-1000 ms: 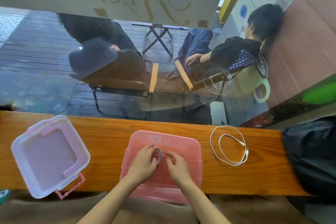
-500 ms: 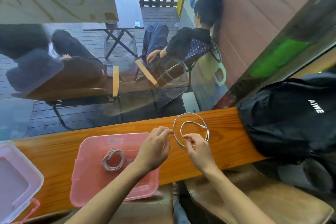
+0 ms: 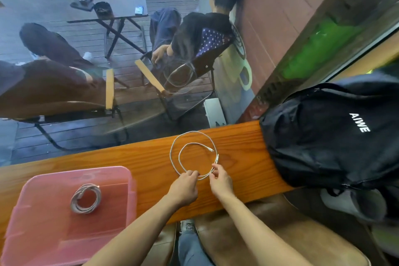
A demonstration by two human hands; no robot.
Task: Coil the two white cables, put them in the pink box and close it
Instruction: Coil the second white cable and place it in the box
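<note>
— Both hands are working at the loose white cable [image 3: 195, 153], yes? How are they holding it?

— Left hand [image 3: 184, 187] is pinching the near arc of the loop between thumb and curled fingers. Right hand [image 3: 220, 180] is pinching the same arc just beside it, close under the plug ends, its fingertips drawn together on the cord.

— And where is that cable lying, taking the pink box [image 3: 121, 176] as the mark?

— It is lying on the wooden counter [image 3: 140, 155], to the right of the pink box and a little farther from the person, spread in two wide rings, one inside the other. Both plugs are sitting at the ring's right side.

— What is the box holding?

— It is sitting open, with no lid on it, and one coiled white cable [image 3: 86, 198] is resting flat on its floor, wound tight in several turns, toward the middle. I am seeing nothing else inside.

— Anything else near?

— Well to the right of the box, past the loose cable, a black backpack [image 3: 328, 136] is leaning over the counter's end. Beyond the box, a window is showing people sitting in chairs on a deck.
</note>
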